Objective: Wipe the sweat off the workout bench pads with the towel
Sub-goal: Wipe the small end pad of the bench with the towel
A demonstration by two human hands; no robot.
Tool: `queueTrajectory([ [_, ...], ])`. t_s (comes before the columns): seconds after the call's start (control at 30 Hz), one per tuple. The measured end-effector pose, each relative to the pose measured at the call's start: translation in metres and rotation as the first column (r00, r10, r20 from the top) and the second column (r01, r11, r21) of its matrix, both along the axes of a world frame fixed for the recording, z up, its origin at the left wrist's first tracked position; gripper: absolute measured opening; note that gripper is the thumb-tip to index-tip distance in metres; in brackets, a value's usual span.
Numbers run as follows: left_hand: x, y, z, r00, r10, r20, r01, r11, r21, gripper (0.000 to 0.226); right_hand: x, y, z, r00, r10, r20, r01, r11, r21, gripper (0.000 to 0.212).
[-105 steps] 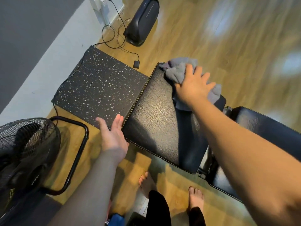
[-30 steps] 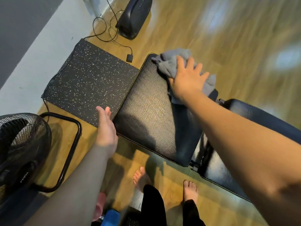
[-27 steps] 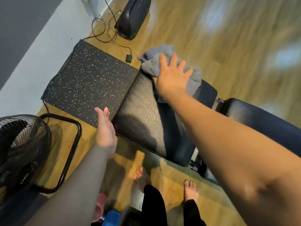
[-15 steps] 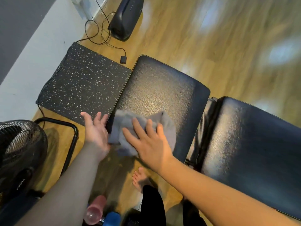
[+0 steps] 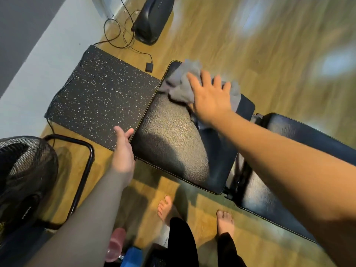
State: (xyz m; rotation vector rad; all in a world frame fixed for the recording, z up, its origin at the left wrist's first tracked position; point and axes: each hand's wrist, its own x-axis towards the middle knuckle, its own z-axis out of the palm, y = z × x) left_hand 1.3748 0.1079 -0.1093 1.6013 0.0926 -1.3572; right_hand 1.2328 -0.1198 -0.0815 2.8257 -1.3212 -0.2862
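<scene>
Head view: right hand (image 5: 211, 97), fingers (image 5: 194, 79) spread flat, presses the grey towel (image 5: 183, 83) on the desk's seat pad (image 5: 173, 143), far corner. Left hand (image 5: 123, 151) rests loosely open by the speckled mat (image 5: 100, 95). A fan (image 5: 23, 174) stands left, cut off; the right forearm hides much of the back pad (image 5: 269, 197).

Towel (image 5: 185, 83) on seat pad (image 5: 173, 143) far end; mat (image 5: 100, 97) left; back pad (image 5: 289, 189) right.

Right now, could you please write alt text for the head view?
A right hand presses a grey towel flat on a black bench pad. The left hand rests open at the pad's near corner, beside a speckled floor mat.
</scene>
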Motion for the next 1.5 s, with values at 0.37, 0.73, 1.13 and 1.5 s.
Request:
queueTrajectory([
  [0.37, 0.005, -0.004, 0.002, 0.985, 0.119, -0.127, -0.125, 0.992, -0.037, 0.098, 0.042, 0.14, -0.011, 0.979, 0.062, 0.194, -0.069, 0.997, 0.03, 0.05],
  [0.73, 0.008, -0.005, -0.004, 0.988, -0.155, 0.018, 0.15, 0.974, 0.169, 0.103, -0.099, 0.14, -0.011, 0.924, 0.374, 0.082, -0.376, 0.926, 0.016, 0.072],
  [1.13, 0.029, 0.008, -0.046, 0.971, -0.237, -0.037, 0.239, 0.943, 0.233, 0.119, 0.004, -0.037, -0.001, 0.898, -0.436, 0.06, 0.433, 0.899, 0.062, 0.058],
  [1.5, 0.009, -0.009, 0.02, 0.946, 0.15, -0.288, -0.161, 0.987, -0.015, 0.102, 0.029, 0.161, -0.011, 0.966, 0.155, 0.209, -0.151, 0.988, -0.037, 0.051],
])
